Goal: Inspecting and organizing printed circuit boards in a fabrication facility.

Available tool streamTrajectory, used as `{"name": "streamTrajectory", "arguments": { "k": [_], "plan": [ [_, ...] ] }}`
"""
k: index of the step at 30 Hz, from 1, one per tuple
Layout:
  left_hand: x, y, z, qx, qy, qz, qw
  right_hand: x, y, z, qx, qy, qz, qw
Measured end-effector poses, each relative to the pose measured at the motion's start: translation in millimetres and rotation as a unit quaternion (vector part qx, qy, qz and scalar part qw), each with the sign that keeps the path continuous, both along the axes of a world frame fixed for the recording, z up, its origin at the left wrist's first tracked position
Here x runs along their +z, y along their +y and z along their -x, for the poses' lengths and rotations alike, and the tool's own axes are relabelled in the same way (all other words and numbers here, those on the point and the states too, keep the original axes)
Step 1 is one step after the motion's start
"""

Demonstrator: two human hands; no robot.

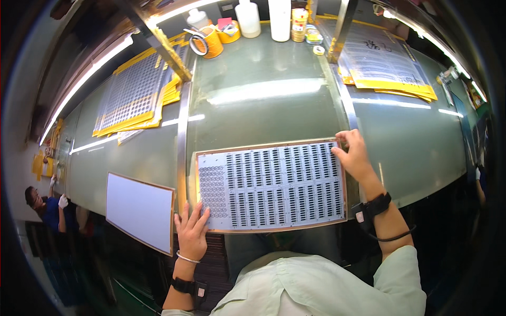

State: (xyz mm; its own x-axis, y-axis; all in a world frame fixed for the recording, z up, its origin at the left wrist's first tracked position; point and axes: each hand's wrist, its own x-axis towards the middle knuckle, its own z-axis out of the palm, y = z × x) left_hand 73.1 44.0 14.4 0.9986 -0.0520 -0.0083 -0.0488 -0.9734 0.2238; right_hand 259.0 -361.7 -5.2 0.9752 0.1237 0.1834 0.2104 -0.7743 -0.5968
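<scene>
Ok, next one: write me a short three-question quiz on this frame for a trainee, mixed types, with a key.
1. Multiple choice: which corner of the printed panel is the right hand at? A) far right B) near right C) far left
2. True or false: the plain white panel lies to the left of the printed panel.
3. Open: what colour edges the stacked sheets at the far left of the table?

Key: 1. A, far right. 2. True. 3. Yellow.
</scene>
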Motion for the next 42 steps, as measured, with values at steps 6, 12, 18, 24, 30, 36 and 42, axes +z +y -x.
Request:
{"name": "streamTrajectory", "arguments": {
  "k": [6,12,18,24,30,36,42],
  "plan": [
    [2.0,-1.9,-22.9,0.019,-0.085,0.113,0.990,-5.0,-0.5,-15.7,0.013,0.134,-0.198,0.971],
    [-16.2,17.6,-111.2,0.224,-0.135,0.284,0.922,13.5,-1.4,3.1,0.042,0.216,-0.333,0.917],
    [-18.6,29.0,-135.0,0.166,-0.053,0.413,0.894,23.7,5.1,46.3,0.038,0.073,-0.402,0.912],
    [38.7,25.1,-97.0,0.087,-0.071,0.617,0.779,53.7,10.2,67.7,-0.058,-0.045,-0.373,0.925],
    [19.5,18.6,-122.7,0.228,-0.010,0.555,0.800,46.7,28.8,55.7,-0.048,0.081,-0.324,0.941],
    [-30.3,2.8,-131.6,0.274,-0.094,0.312,0.905,24.6,30.2,41.8,-0.032,0.178,-0.135,0.974],
    [-28.3,1.5,-126.7,0.209,-0.175,0.221,0.936,31.7,30.6,36.7,0.020,0.217,-0.125,0.968]
  ]
}}
